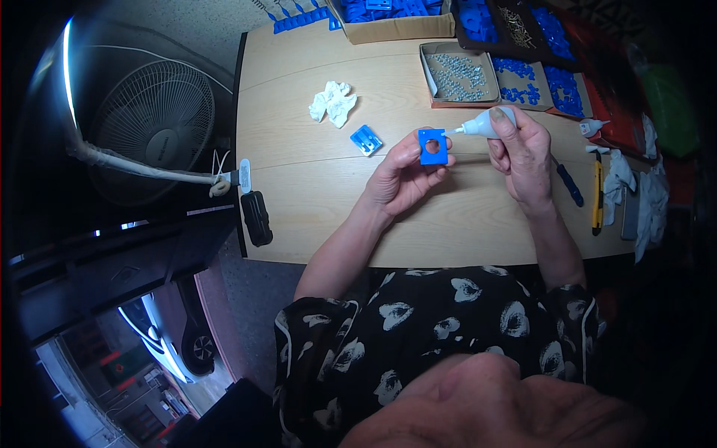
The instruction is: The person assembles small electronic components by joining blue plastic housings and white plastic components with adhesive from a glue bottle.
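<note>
Between the fingers and thumb of my left hand [403, 172] is a small blue plastic plate [432, 156] with a round hole through its middle. My right hand [521, 157] grips a white squeeze bottle [478, 125], tipped over so that its thin nozzle points left. The nozzle's tip is at the plate's upper right corner; whether it touches cannot be made out. To the left of my left hand, a blue and white plastic part [367, 140] lies on the wooden table [314, 201]. Beyond it is a crumpled white tissue [334, 103].
Along the back stand a box of blue parts [396, 30] and a cardboard tray of small metal pieces [459, 75]. At right lie a screwdriver [570, 185], a yellow cutter [597, 194], another bottle [594, 127] and white cloths [650, 201]. A black case [256, 218] sits at the left edge.
</note>
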Available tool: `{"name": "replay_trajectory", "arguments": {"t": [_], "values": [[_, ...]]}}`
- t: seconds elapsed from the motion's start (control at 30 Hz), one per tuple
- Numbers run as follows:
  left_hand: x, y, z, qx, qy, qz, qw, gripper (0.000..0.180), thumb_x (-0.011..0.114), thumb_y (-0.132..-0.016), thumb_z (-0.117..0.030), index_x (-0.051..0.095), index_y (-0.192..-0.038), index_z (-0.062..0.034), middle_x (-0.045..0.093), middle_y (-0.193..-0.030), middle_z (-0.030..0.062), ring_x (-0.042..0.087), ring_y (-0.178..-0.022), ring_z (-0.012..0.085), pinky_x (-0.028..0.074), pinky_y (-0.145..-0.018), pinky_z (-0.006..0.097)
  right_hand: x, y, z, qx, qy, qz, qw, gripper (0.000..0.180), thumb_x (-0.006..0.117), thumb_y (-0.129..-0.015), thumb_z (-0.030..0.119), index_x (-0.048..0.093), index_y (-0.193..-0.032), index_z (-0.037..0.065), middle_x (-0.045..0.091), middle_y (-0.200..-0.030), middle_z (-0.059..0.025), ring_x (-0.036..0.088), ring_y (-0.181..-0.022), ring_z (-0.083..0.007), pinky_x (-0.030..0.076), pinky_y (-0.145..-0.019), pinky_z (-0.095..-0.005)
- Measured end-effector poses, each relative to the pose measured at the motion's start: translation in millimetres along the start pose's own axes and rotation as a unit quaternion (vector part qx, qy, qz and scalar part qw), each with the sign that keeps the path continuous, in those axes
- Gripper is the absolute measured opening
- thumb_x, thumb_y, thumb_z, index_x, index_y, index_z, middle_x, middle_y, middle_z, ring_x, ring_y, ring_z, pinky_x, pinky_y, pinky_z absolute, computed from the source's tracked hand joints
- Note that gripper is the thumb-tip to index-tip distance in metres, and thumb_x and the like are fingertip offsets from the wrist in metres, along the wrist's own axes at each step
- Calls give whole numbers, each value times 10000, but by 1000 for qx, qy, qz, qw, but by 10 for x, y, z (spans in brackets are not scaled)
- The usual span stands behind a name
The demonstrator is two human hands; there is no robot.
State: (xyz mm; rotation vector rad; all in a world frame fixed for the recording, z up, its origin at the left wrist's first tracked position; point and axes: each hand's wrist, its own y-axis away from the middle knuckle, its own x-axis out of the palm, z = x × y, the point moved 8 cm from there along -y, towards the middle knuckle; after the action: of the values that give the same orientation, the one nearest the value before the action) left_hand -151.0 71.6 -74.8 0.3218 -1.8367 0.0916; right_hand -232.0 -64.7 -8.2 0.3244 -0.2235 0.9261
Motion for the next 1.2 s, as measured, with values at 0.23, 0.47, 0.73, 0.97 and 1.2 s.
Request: {"name": "replay_trajectory", "arguments": {"t": [0.23, 0.47, 0.73, 0.97, 1.2], "values": [[0, -4, -25, 7, 32, 5, 999, 467, 655, -888, -180, 444, -1273, -20, 545, -1223, 175, 608, -1077, 290, 537, -898, 369, -34, 109, -111, -5, -83, 15, 996, 248, 622, -960, 275, 593, -945, 29, 491, -645, 34, 364, -478, 6, 275, -414, -154], [-49, -18, -19, 14, 36, 4, 999, 469, 659, -886, -185, 451, -1275, -26, 542, -1230, 162, 595, -1091, 275, 524, -924, 367, 128, 276, -22, -55, 62, -16, 996, 271, 637, -956, 265, 606, -992, -1, 533, -681, 22, 448, -553, -11, 345, -485, -163], [11, 5, -28, 16, 11, 11, 1000, 463, 664, -883, -190, 459, -1265, -28, 554, -1224, 155, 591, -1076, 250, 520, -930, 370, 170, 270, -3, -83, 107, -4, 991, 281, 652, -949, 250, 611, -1023, -18, 565, -725, 13, 484, -596, -18, 383, -525, -172], [1, -4, -7, 13, 17, 1, 1000, 451, 650, -894, -172, 454, -1273, -26, 573, -1213, 160, 596, -1072, 251, 525, -921, 370, 169, 274, 12, -84, 126, -4, 988, 290, 651, -950, 259, 611, -1027, -18, 564, -721, 14, 487, -598, -14, 387, -528, -168], [-2, -2, -25, 15, 9, 3, 1000, 455, 651, -893, -173, 453, -1275, -26, 570, -1216, 164, 602, -1073, 260, 526, -920, 368, 150, 255, -29, -57, 80, -10, 995, 288, 644, -953, 271, 605, -1015, -7, 543, -708, 20, 465, -579, -11, 367, -501, -164]]}}
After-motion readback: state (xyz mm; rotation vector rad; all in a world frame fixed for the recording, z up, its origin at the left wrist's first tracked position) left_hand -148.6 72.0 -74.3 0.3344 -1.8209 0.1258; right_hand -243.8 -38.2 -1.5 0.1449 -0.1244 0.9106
